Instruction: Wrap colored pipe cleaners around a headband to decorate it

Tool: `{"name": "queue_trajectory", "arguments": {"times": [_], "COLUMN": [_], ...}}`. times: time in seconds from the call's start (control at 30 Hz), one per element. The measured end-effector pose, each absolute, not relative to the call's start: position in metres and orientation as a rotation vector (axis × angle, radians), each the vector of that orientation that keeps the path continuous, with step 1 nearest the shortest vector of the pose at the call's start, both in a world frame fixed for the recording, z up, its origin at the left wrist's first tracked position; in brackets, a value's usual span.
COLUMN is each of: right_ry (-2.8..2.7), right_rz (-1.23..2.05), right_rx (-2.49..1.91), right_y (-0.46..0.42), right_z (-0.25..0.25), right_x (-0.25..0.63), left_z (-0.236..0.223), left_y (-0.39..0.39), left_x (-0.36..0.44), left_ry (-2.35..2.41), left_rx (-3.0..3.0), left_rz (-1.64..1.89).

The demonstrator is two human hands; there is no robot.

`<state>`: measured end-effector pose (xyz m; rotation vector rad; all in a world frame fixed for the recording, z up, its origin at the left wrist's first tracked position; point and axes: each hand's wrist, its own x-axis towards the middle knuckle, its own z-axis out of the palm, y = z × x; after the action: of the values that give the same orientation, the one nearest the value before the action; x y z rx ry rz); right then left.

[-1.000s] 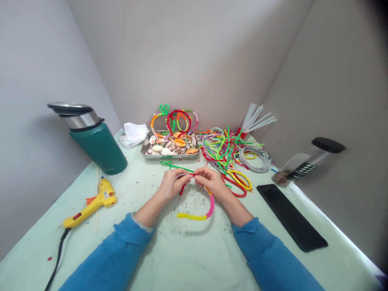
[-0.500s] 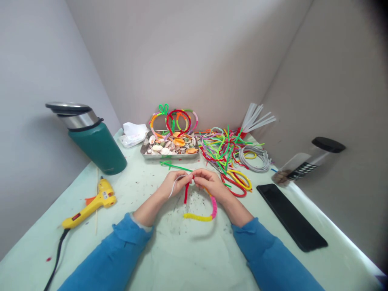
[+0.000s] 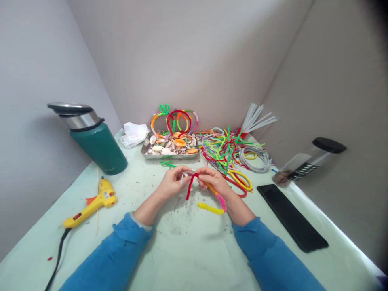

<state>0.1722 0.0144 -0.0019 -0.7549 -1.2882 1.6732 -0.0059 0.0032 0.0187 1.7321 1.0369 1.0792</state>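
Over the middle of the pale green table my left hand [image 3: 172, 183] and my right hand [image 3: 214, 182] pinch together at one spot. Between them is a curved hoop wrapped in orange, pink and yellow pipe cleaner [image 3: 216, 202], which trails down toward me under the right hand. A loose red pipe cleaner [image 3: 189, 187] hangs from the pinch point. A thin grey wire end shows at the left fingertips. Both hands are closed on this piece.
A green steel-lidded flask [image 3: 96, 143] and yellow glue gun [image 3: 91, 205] lie left. A metal tray of shells [image 3: 171, 148] with finished hoops [image 3: 178, 120] sits behind, a pipe cleaner pile [image 3: 230, 152] and grey wire coil [image 3: 254, 157] right, and a black slab [image 3: 292, 216].
The hoop has swung right and its yellow end lifted nearer the right wrist. The red strand now hangs straight down, and the grey wire end is drawn in to the left fingertips.
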Motion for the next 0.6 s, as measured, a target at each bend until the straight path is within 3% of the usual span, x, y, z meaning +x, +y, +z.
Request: {"name": "queue_trajectory", "arguments": {"times": [0.6], "right_ry": [-1.189], "right_rz": [2.0], "right_rx": [-0.602], "right_y": [0.0138], "right_z": [-0.0037], "right_x": [0.1766], "left_z": [0.0116], "left_y": [0.008], "left_x": [-0.0089], "left_ry": [0.898], "left_rx": [1.819], "left_rz": [1.097]}}
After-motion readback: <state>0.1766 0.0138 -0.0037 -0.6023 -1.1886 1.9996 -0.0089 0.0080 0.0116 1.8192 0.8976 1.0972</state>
